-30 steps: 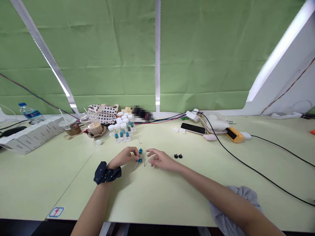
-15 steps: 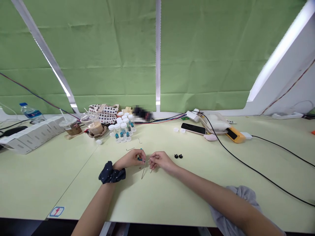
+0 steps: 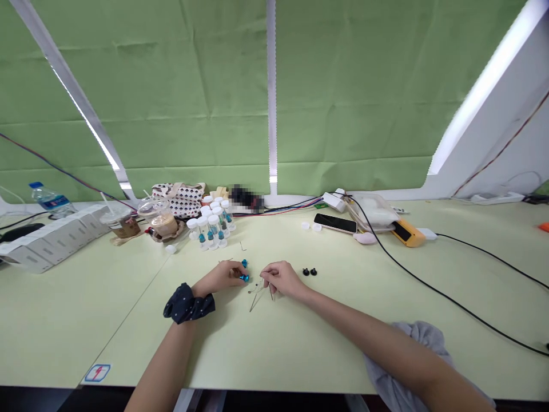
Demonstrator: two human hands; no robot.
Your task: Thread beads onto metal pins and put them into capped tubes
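My left hand [image 3: 225,276] is closed, its fingertips on a small shiny blue metal part [image 3: 244,278]. Just beyond those fingers a second blue part [image 3: 244,264] rests on the table. My right hand [image 3: 282,278] pinches a thin metal rod [image 3: 271,293], its lower end pointing down at the tabletop. Between the hands lie another thin rod [image 3: 253,303] and a few tiny pieces [image 3: 251,292], too small to name. Farther back is a thin L-shaped hex key [image 3: 242,246]. Two small black parts [image 3: 309,272] stand to the right of my right hand.
Clear vials with white caps [image 3: 213,226] hold blue parts at the back left, beside plastic drink cups [image 3: 162,220] and white boxes [image 3: 60,237]. A phone [image 3: 335,223], a yellow meter [image 3: 408,233] and a black cable [image 3: 412,276] lie to the right.
My hands have moved apart, the left one going slightly left. The blue parts now show beyond its fingertips, and the tiny pieces between the hands are uncovered.
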